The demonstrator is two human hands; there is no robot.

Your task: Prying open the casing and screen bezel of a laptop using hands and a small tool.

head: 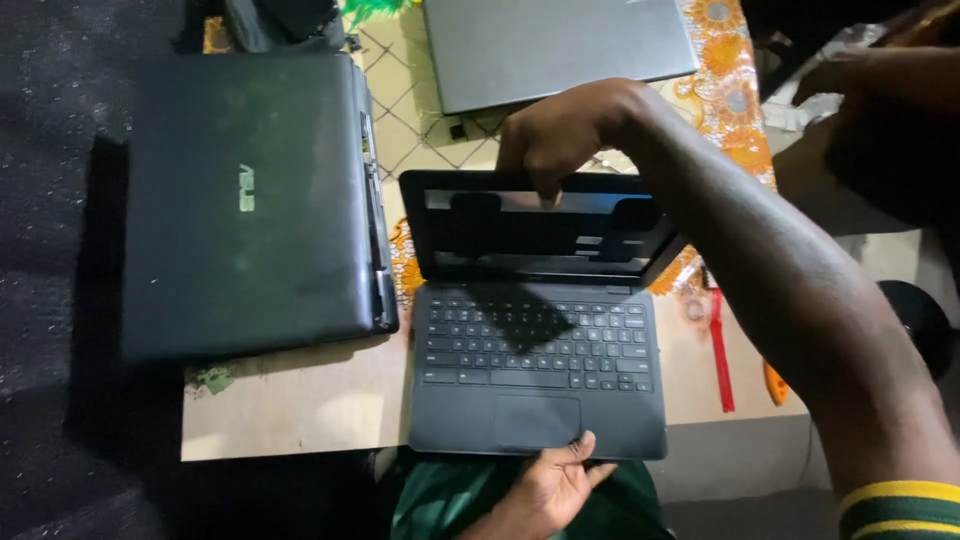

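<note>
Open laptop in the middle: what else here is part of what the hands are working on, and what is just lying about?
In hand:
open laptop
its screen frame, gripped at the top edge by the right hand
left hand, steadying the front edge

Lying about:
closed black laptop, left
closed grey laptop, behind
red tool, right
orange tool, table edge
patterned cloth
table

- The screen (540,232) of the small open black laptop (538,370) is standing near the middle of the table: a dark, unlit rectangle in a black bezel, tilting back and reflecting pale light along its top.
- A small pale logo mark (245,187) is sitting on the lid of the closed black laptop (250,200) lying to the left.
</note>
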